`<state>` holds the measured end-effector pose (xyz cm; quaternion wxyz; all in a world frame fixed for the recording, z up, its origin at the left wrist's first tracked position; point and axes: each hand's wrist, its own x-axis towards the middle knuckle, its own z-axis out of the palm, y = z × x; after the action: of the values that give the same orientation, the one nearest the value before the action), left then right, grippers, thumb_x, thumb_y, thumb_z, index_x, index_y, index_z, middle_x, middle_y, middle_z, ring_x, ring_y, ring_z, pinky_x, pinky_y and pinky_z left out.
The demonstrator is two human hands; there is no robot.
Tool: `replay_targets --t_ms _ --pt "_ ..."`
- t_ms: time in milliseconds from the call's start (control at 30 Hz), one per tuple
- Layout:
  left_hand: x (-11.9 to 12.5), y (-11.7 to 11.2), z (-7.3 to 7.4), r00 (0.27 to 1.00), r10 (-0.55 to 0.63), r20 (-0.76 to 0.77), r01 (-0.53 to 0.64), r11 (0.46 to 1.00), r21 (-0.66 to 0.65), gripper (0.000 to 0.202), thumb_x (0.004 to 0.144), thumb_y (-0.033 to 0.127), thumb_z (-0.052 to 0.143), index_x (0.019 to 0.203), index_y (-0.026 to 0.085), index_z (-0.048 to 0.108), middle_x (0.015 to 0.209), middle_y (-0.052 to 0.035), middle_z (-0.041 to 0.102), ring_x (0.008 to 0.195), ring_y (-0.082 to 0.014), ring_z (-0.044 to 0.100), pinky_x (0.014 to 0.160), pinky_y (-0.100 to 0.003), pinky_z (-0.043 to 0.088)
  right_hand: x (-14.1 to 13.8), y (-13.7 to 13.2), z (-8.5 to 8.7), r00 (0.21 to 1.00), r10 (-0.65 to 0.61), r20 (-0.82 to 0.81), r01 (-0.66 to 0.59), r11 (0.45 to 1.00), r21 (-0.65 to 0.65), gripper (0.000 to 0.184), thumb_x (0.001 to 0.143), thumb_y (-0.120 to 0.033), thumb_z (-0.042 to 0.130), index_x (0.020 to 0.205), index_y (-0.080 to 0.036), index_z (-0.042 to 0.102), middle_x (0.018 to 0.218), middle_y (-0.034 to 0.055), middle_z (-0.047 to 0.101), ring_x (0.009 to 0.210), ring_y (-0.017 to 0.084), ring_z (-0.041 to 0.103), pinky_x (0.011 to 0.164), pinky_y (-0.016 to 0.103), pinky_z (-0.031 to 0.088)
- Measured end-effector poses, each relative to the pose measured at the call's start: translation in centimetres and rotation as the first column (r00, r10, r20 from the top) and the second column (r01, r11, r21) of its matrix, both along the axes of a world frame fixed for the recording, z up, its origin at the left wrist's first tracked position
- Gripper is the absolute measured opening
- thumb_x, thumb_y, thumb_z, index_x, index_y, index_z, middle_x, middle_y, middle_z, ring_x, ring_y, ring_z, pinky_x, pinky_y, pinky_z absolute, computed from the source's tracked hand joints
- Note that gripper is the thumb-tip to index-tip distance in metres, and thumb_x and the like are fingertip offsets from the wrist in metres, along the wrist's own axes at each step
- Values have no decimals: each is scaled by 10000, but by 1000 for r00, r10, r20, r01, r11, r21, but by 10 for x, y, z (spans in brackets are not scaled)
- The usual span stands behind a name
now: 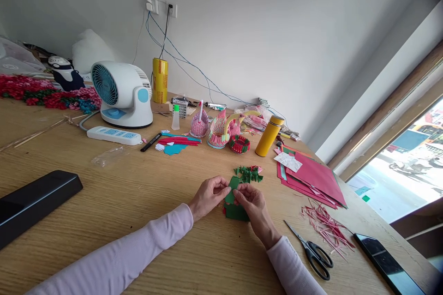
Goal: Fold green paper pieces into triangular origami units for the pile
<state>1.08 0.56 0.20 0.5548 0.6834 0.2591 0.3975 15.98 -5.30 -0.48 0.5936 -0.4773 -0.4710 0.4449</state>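
Note:
A small strip of green paper [233, 187] is pinched between my two hands over the table. My left hand [212, 197] grips its left edge with thumb and fingers closed. On the other side, my right hand [254, 206] pinches the right edge. Beneath the strip lies more green paper [237, 212], partly covered by my right hand, with a bit of red at its left edge. Just beyond my hands sits a pile of folded green paper pieces [248, 174] with a little pink among them.
Black-handled scissors [313, 253], red paper shreds [327, 225] and a phone [386, 260] lie right. Red paper sheets [316, 175] and a yellow bottle [269, 136] stand behind them. Woven paper swans [218, 131], a power strip [114, 135], a fan [122, 94] and a black case [38, 205] are further left.

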Motion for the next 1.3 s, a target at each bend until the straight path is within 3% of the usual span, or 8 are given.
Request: replay_targets --t_ms 133,367,833,1133,1300 --pt "-1 -2 2 997 -77 30 79 993 -91 253 763 352 598 865 132 529 684 -23 602 563 -135 566 403 -198 438 -2 -3 3 998 32 -50 -30 999 42 230 735 -342 706 851 -179 592 665 -11 622 561 119 564 557 232 427" --pt "-1 -3 3 983 -126 130 149 971 -188 250 756 330 611 884 120 565 666 -22 604 589 -143 592 426 -208 481 0 -5 2 994 64 -92 -57 995 78 149 774 -304 675 832 -176 624 685 -16 593 592 104 540 570 211 398" --pt "-1 -5 5 976 -90 198 159 916 -369 188 700 266 652 797 109 618 694 -17 606 579 -106 570 447 -191 490 3 -8 7 992 -13 128 2 996 87 193 766 -367 644 809 -182 676 725 27 628 672 157 551 638 248 434" --pt "-4 -3 8 946 -133 297 279 800 -531 170 710 200 682 834 90 639 745 -45 647 645 -112 616 552 -195 519 7 -10 8 975 11 222 -35 994 104 200 791 -358 620 873 -187 685 780 33 632 724 166 561 664 258 440" --pt "-6 -1 8 929 -160 333 347 689 -637 152 716 133 668 858 81 651 719 -48 634 623 -87 605 587 -170 511 8 -11 15 960 20 279 -72 981 179 203 767 -363 657 886 -201 687 949 64 595 884 203 551 721 276 466"
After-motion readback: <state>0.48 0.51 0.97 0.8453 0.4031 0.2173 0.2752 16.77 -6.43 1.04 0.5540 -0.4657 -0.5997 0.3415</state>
